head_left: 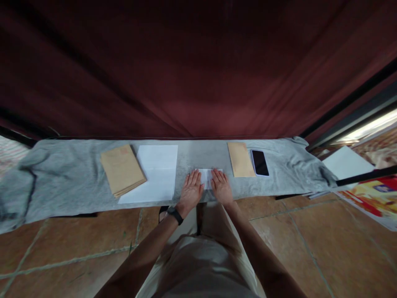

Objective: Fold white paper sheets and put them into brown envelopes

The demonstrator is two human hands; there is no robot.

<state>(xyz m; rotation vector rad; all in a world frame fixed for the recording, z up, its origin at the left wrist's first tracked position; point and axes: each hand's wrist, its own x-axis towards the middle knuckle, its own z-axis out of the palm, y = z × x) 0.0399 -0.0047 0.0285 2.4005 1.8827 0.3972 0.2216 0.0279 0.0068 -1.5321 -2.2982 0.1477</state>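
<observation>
Both of my hands lie flat, fingers stretched out, on a small folded white paper [206,177] on a grey cloth [77,194] over a low surface. My left hand [191,188], with a black band on its wrist, presses the paper's left end. My right hand [221,186] covers its right end. Only the middle and top edge of the paper show between them. A white sheet [159,165] lies to the left, with a stack of brown envelopes [122,169] overlapping its left side.
A single brown envelope [240,159] and a dark phone [259,162] lie right of my hands. A dark red curtain [198,70] hangs behind the surface. More white paper [345,162] and a colourful printed sheet [376,198] sit at the far right. Tiled floor [294,231] lies below.
</observation>
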